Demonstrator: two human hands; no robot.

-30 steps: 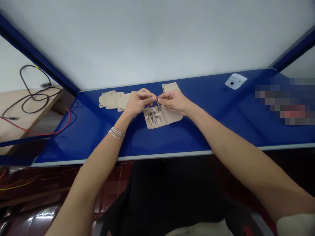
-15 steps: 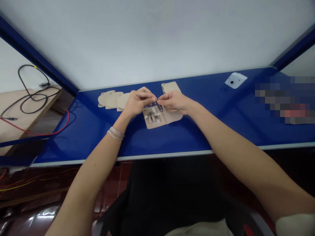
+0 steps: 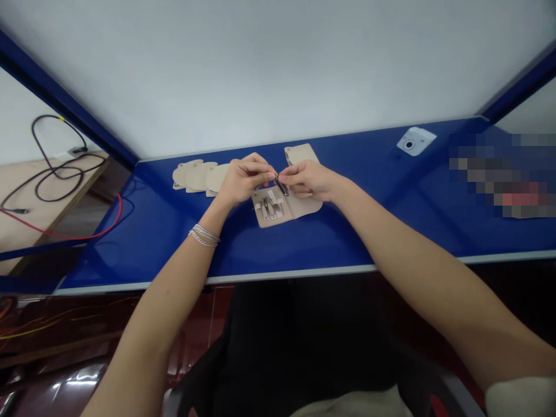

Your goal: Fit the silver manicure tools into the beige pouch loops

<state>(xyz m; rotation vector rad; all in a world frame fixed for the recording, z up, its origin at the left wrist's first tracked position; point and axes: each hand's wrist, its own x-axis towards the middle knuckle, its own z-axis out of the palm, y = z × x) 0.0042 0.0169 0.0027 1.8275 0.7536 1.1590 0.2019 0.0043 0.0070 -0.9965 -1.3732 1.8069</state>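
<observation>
Metal manicure tool (image 3: 282,186), pinched in the grip: slim, shiny, dark grey with bright streaks along its length. Too small and too covered by fingers for me to log its exact kind. On my head-camera feed it slants, upper end at the fingertips, lower end over the case; can't tell if it touches. Left hand (image 3: 247,178) grasps the upper end with thumb and forefinger; right hand (image 3: 310,179) grasps it from the other side, fingertips close to the left's. Under the grip: open beige manicure case (image 3: 306,204), flat, plain panel to the right, the left panel carrying two silver nail clippers (image 3: 266,209) side by side at a pale strap (image 3: 278,201). Left of the grip, overlapping beige cases (image 3: 196,177) with rounded edges. Just beyond the right hand, another beige case (image 3: 302,153). Well right of the grip, white camera-shaped item (image 3: 417,141), dark round lens. All on blue table (image 3: 278,249).
</observation>
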